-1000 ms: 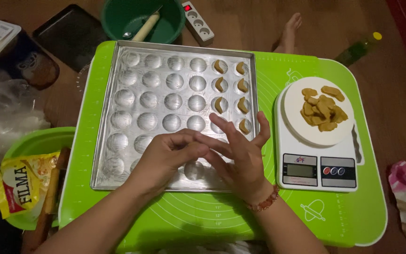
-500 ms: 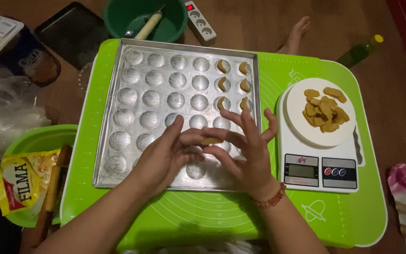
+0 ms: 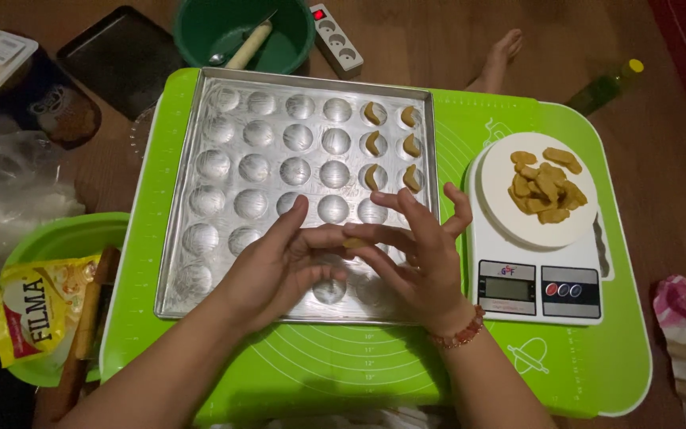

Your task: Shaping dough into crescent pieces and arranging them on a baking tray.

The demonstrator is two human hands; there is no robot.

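Wooden floor, green mat [image 3: 518, 373] laid on it; metal mould tray [image 3: 200, 206] at mat's left half; left hand [image 3: 275, 266] and right hand [image 3: 418, 254] meet over tray's near edge, fingers pinching one small dough piece [image 3: 354, 242] between them; scale [image 3: 537, 278] with dough pieces near mat's right edge.

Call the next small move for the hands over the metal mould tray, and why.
Probably set the dough piece into the next open cavity below the filled ones. Left hand and right hand pinch it together above the mould tray. Six shaped pieces fill the two right-hand columns, three rows down; the cavities below them look bare.
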